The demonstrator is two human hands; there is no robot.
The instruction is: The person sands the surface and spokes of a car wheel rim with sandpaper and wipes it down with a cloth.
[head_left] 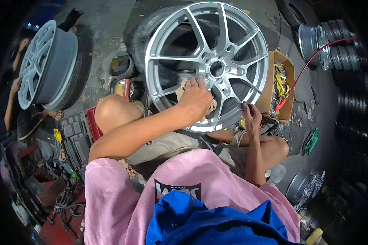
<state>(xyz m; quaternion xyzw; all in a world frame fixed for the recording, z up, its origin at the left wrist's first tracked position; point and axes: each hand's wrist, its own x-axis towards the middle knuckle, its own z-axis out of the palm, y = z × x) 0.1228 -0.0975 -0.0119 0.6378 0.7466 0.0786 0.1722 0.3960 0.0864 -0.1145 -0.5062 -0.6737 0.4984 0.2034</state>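
Observation:
A silver multi-spoke alloy wheel leans in front of me, its hub facing up toward me. My left hand is closed over a crumpled beige cloth and presses it against the spokes just below the hub. At the lower right, my right hand grips the wheel's outer lip, with the thumb and fingers at the edge. Behind the wheel lies a dusty tire, partly hidden by it.
An open cardboard box of tools stands right of the wheel, crossed by a red hose. At left, a person's hands hold another wheel. A tin, a grey case and stacked rims surround me.

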